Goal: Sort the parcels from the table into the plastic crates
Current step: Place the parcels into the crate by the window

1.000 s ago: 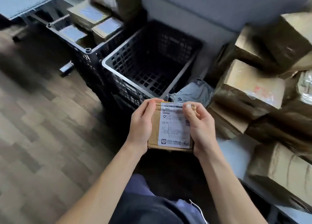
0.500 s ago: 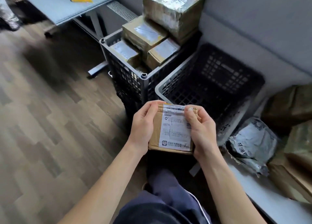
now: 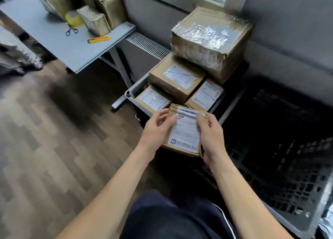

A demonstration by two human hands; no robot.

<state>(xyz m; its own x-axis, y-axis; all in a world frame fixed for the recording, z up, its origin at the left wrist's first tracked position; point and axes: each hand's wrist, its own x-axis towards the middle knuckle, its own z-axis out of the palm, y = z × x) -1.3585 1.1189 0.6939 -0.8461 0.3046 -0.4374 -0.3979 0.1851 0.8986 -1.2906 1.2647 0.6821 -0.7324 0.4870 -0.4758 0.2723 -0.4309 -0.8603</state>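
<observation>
Just before the filled crate [image 3: 134, 87], reaches forward with both forearms. Grips the small parcel [image 3: 183, 130] by its left edge with the left hand [image 3: 155, 132], pinches its right edge with the right hand [image 3: 210, 136]. Holds it label-up, long axis toward that crate.
</observation>
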